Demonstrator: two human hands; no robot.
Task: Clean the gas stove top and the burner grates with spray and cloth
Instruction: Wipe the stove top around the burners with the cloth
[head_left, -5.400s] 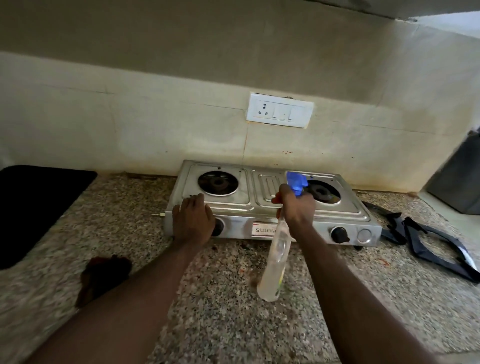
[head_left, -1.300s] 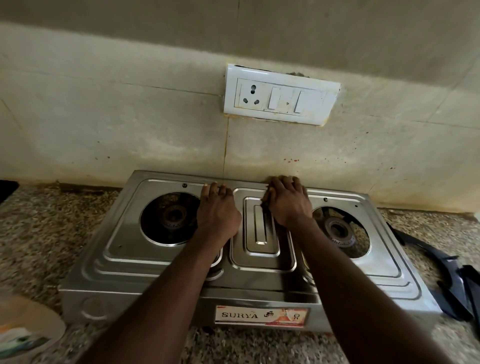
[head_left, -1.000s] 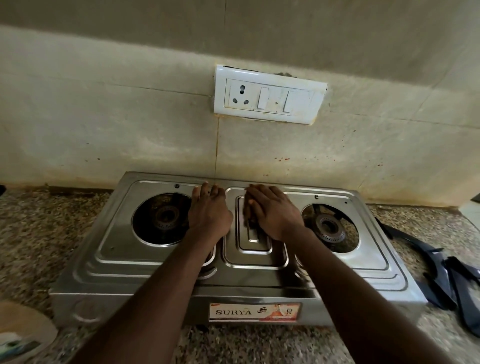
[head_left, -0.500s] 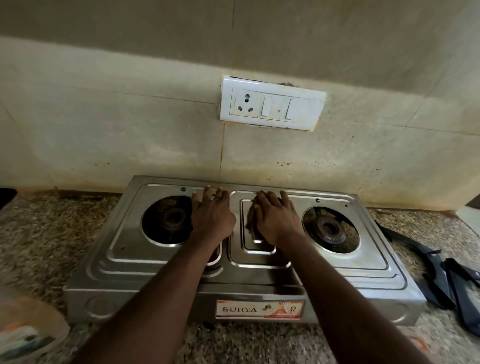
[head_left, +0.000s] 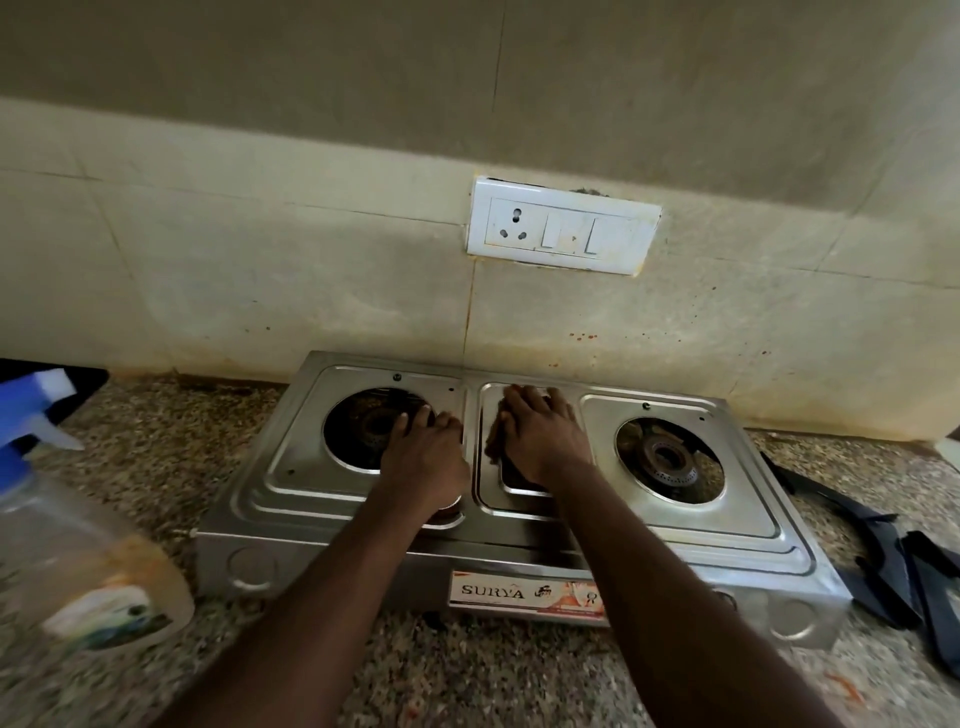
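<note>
Wiping is taking over from spraying: the spray bottle (head_left: 88, 561), which the right hand (head_left: 540, 439) was holding a few seconds ago, is now standing on the counter (head_left: 467, 675) at the near left, blurred and partly cut off by the frame edge. The dark cloth (head_left: 492, 448), earlier lying on the counter, is now lying on the middle panel of the stove (head_left: 691, 525), and the right hand is pressing it down with fairly straight fingers, reaching toward the far edge. Over the last second this hand has been sliding back and forth across that panel, so the top is probably being scrubbed at this point. The left hand (head_left: 426, 460) is resting flat on the steel just right of the left burner (head_left: 363, 426), apart from the right hand and holding nothing, seemingly steadying the stove. The grates (head_left: 883, 551) are lying on the counter to the right, well clear and apparently still waiting their turn.

Most of the cloth is hiding under the right hand, showing only a brown edge. Both forearms are covering the stove's front, so its knobs are not showing, and any wetness on the metal is hard to make out.
</note>
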